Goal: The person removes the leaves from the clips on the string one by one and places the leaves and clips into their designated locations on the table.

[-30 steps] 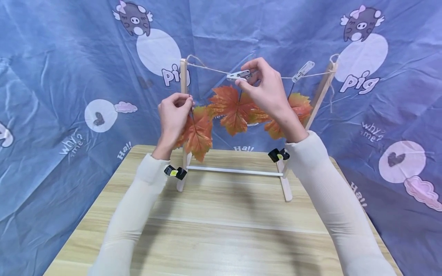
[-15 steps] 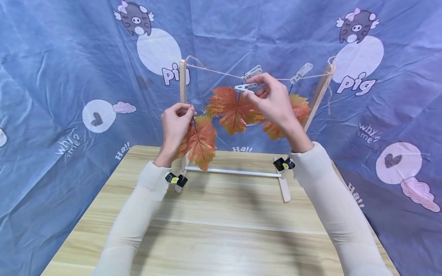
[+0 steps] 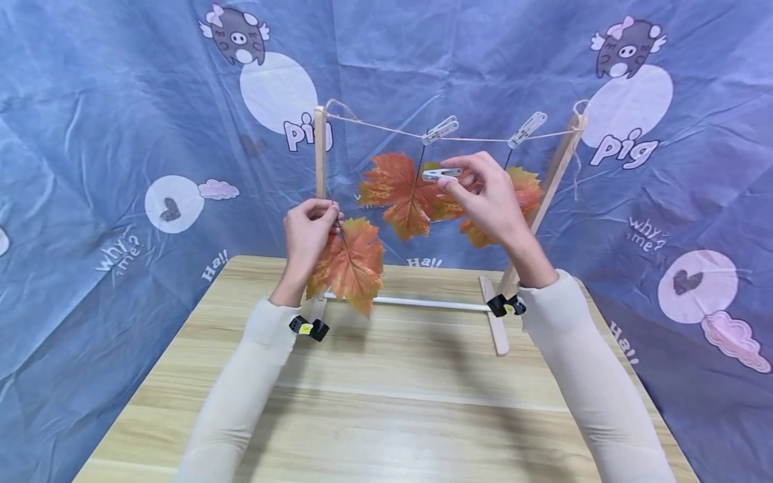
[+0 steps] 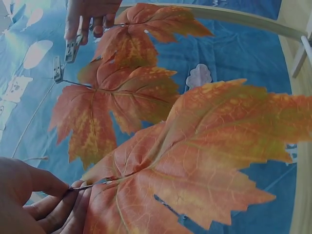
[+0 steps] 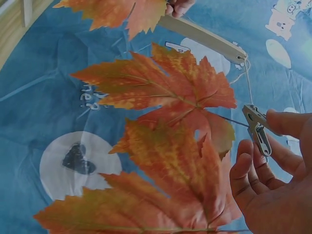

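Note:
My left hand (image 3: pixel 309 231) pinches the thin dark stem of an orange artificial maple leaf (image 3: pixel 352 261), which hangs below the fingertips beside the left post. My right hand (image 3: pixel 494 200) holds a pale clothespin (image 3: pixel 436 174) between thumb and fingers, in front of the hanging leaves. Just above it, a second clothespin (image 3: pixel 441 130) fixes the stem of the middle maple leaf (image 3: pixel 403 191) to a string (image 3: pixel 377 124). Farther right, another clothespin (image 3: pixel 528 129) carries a third maple leaf (image 3: pixel 527 188), partly hidden by my right hand. The left wrist view shows the pinched stem (image 4: pixel 83 187) closely.
The string runs between a left wooden post (image 3: pixel 321 151) and a slanting right post (image 3: pixel 558 171). A white crossbar (image 3: pixel 423 304) joins their feet on the wooden table (image 3: pixel 386 402). Behind hangs a blue printed cloth (image 3: pixel 386 54).
Both hands have moved down. My right hand has brought its clothespin from the string, by the middle clothespin, to below it; the leaf in my left hand has lowered and shifted slightly right.

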`<state>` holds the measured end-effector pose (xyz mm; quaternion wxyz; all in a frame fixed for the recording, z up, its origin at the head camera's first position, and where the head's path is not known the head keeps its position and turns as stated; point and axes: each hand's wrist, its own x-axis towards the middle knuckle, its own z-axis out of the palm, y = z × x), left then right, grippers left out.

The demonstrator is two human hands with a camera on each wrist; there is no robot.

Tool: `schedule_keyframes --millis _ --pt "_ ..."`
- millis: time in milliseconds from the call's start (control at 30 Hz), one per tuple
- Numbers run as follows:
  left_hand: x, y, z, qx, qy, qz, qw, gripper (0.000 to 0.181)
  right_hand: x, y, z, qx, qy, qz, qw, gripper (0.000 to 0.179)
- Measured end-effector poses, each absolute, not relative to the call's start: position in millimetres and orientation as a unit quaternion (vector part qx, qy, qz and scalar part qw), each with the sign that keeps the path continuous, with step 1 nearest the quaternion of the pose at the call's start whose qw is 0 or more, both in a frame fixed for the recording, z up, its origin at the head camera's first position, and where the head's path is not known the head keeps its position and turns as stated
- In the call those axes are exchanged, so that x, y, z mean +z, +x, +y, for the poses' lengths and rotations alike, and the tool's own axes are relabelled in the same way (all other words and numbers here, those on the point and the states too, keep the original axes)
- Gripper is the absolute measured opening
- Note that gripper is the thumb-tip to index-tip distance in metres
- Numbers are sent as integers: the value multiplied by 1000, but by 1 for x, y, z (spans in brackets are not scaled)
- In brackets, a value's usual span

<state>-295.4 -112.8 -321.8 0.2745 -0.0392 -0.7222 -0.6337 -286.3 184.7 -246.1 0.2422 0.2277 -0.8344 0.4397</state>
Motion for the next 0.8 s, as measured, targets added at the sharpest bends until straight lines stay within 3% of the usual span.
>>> schedule_keyframes --millis 800 --pt "-358 -285 -108 -715 -12 -675 183 14 -290 -265 225 414 195 -864 209 32"
